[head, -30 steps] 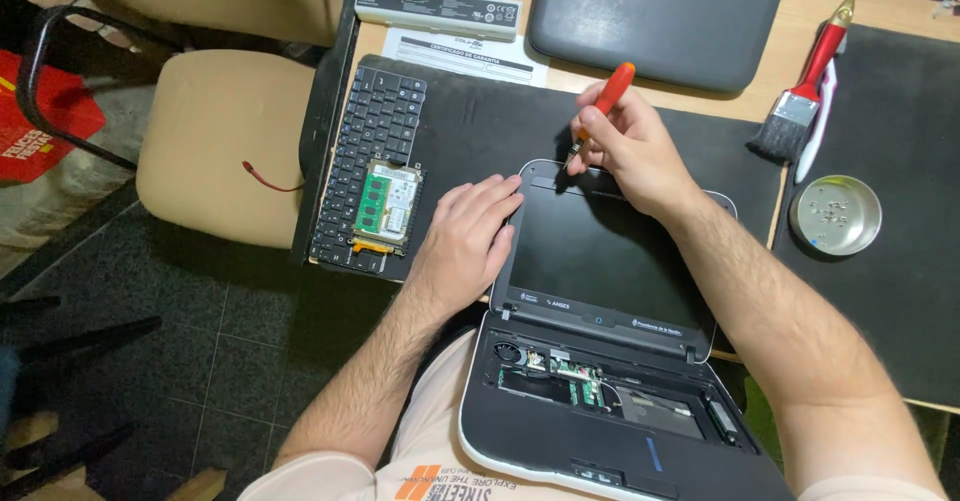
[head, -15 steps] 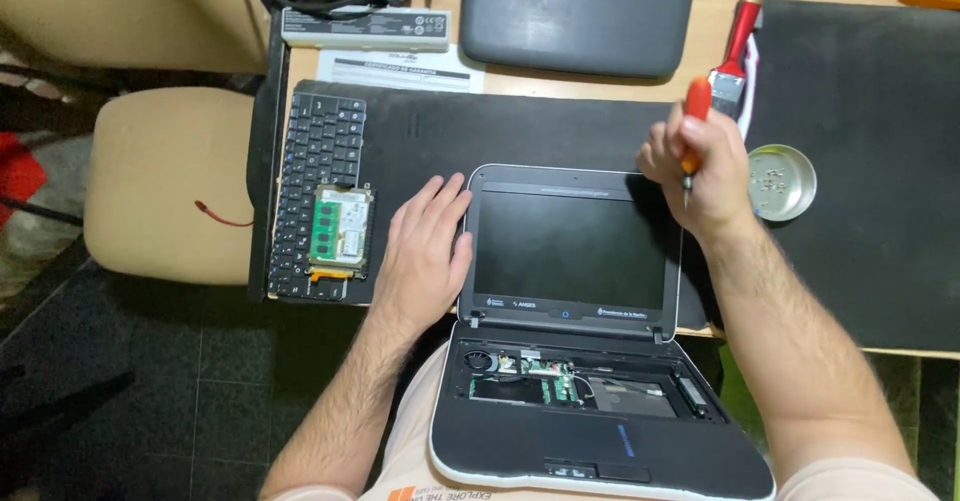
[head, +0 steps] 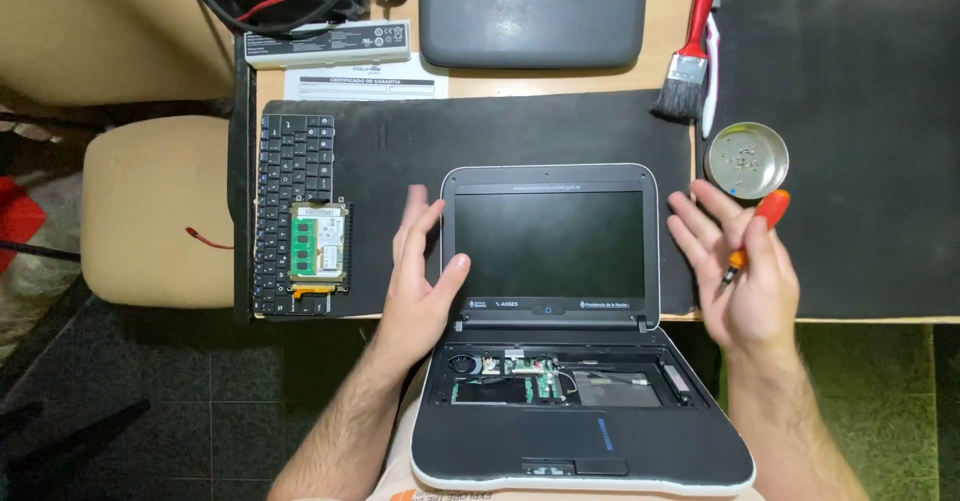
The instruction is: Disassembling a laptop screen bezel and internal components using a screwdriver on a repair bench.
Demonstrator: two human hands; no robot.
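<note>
Half a second ago the right hand (head: 745, 281) held the screwdriver (head: 752, 236) upright at the lid's one-o'clock corner; now it has drawn off to three o'clock of the screen, fingers spread, the tool loosely pinched, so driving at that corner looks finished. The left hand (head: 425, 276) has lifted to the lid's nine-o'clock edge, open and holding nothing. One opened laptop (head: 560, 291) lies half on the lap; at nine o'clock one keyboard (head: 292, 171), at twelve one closed laptop (head: 530, 11), at one o'clock one brush (head: 688, 71) and one screw dish (head: 746, 159).
</note>
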